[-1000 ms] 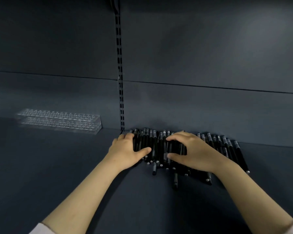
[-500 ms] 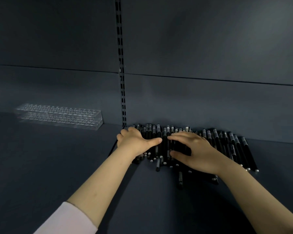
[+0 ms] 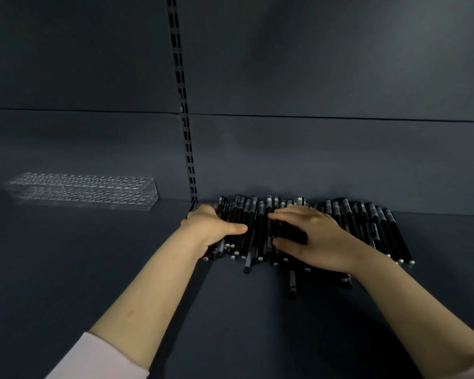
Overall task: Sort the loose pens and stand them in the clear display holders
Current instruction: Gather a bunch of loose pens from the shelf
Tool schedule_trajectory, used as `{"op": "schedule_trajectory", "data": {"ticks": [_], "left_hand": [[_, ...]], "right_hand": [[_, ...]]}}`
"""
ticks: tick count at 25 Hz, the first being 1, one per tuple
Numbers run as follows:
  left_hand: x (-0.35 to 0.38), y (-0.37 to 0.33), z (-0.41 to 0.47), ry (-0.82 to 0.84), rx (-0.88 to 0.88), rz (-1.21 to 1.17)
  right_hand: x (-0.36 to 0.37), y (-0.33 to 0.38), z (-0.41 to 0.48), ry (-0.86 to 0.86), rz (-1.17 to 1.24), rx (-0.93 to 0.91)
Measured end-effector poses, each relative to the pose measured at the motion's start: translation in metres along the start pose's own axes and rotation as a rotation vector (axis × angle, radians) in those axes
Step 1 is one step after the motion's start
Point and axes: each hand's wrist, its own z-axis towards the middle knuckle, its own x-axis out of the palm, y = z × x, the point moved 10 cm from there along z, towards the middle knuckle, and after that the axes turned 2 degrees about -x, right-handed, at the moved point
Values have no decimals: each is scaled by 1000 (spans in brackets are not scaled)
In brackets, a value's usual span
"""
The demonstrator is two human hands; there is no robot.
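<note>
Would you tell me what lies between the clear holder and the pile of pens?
Head view: bare shelf separates the clear holder from the pens; the left hand rests on the pile's edge, a slotted upright stands behind.

Open shelf (image 3: 93, 269) runs between the clear display holder (image 3: 85, 191) and the pen pile (image 3: 367, 228), which butts against the back wall (image 3: 312, 165).

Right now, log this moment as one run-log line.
left hand: on pens | right hand: on pens | clear holders: empty, left | stood: none

I'm looking into a shop: a slotted upright (image 3: 185, 119) running up the back panel (image 3: 326, 77), clear display holders (image 3: 85, 191) sitting alongside.
</note>
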Motion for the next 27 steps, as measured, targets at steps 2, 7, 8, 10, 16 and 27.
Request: {"op": "schedule_trajectory", "data": {"ticks": [2, 7, 8, 10, 16, 27], "left_hand": [[5, -2, 0, 18, 8, -6], [12, -3, 1, 58, 23, -37], [12, -4, 0, 53, 25, -38], [11, -7, -3, 36, 37, -61], [4, -9, -7, -18, 35, -103], [-11, -2, -3, -56, 47, -96]], "right_hand": [[2, -2, 0, 3, 3, 5], [3, -2, 0, -7, 8, 12], [3, -2, 0, -9, 12, 13], [2, -2, 0, -12, 15, 13], [3, -2, -1, -3, -5, 8], [6, -3, -2, 6, -16, 7]]}}
